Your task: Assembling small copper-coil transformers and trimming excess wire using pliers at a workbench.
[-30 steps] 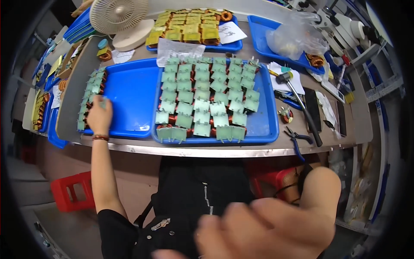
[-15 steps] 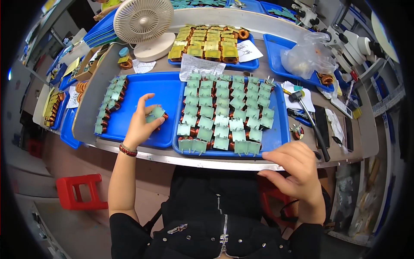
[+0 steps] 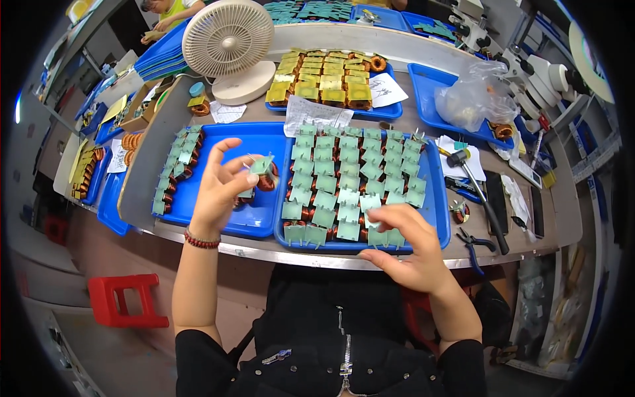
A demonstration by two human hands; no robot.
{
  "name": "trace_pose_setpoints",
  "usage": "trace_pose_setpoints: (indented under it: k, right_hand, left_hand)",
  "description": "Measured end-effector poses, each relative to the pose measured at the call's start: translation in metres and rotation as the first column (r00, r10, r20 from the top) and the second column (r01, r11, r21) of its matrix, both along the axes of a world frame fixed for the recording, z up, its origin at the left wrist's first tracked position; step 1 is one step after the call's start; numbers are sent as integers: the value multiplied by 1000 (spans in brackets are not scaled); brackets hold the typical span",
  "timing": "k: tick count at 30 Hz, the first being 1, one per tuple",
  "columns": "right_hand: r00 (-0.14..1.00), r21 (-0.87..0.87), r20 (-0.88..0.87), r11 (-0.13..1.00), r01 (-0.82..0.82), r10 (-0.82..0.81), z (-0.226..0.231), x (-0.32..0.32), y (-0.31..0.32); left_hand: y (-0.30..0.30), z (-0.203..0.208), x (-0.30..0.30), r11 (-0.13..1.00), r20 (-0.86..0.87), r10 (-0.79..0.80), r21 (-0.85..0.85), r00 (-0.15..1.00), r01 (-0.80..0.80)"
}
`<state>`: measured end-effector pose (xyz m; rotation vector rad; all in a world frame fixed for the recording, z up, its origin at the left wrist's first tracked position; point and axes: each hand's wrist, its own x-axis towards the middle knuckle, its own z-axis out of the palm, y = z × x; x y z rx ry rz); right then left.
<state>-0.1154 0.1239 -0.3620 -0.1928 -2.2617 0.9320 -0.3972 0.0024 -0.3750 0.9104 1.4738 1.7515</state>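
Note:
My left hand (image 3: 221, 182) pinches a copper toroidal coil (image 3: 266, 180) with a green board and pins on top, held above the left blue tray (image 3: 218, 132). A row of similar coils (image 3: 177, 165) lines that tray's left side, and another coil (image 3: 246, 196) shows partly behind my fingers. My right hand (image 3: 413, 248) is over the front edge of the right blue tray (image 3: 433, 198), thumb and fingers apart, with nothing in it. Several rows of green-topped coils (image 3: 347, 178) fill that tray, and my fingers hide part of its front row.
Blue-handled pliers (image 3: 475, 248), a hammer (image 3: 479, 188) and a loose coil (image 3: 459, 212) lie to the right. Behind stand a white fan (image 3: 228, 43), a tray of yellow-topped coils (image 3: 321, 79), a tray with a plastic bag (image 3: 469, 99) and a microscope (image 3: 546, 73). A co-worker (image 3: 169, 13) sits far left.
My left hand has lifted a coil off the left tray and brought it slightly right. My right hand has moved left toward the right tray, uncovering the pliers.

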Motion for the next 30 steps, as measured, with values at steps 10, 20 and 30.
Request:
trace_pose_setpoints:
  k: [10,20,30]
  right_hand:
    - [971,-202,-235,975,-91,42,-2,-37,-16]
    - [976,-19,-202,997,74,-77,-4,-28,-6]
    - [994,-38,-107,999,-32,28,-7,-20,-4]
  left_hand:
    - [3,2,96,776,625,-631,490,460,398]
    - [-3,5,127,920,356,-332,329,874,215]
    - [4,-4,136,960,470,-262,218,843,177]
